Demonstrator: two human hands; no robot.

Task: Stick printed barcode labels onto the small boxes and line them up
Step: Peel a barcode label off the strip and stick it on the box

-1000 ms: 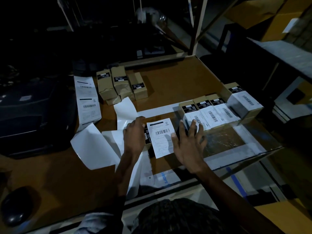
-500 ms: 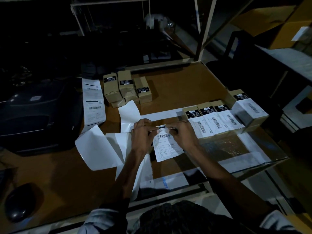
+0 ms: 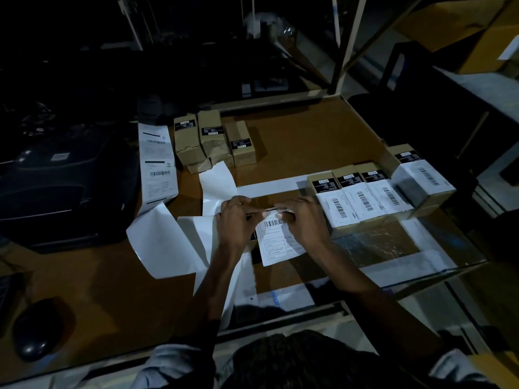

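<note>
Dim packing bench [image 3: 309, 141] | barcode label [image 3: 276, 240] lies on a small box between both hands, long axis toward the person | left hand [image 3: 238, 220] and right hand [image 3: 304, 219] pinch its far edge | labelled row [image 3: 362, 203] just right, nearer the right hand | unlabelled boxes [image 3: 213, 138] well behind.

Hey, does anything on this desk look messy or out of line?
Yes. The fourth labelled box at the right end of the row sits raised and tilted, not flush with the three flat ones. Peeled backing sheets lie curled and loose left of the hands.
</note>
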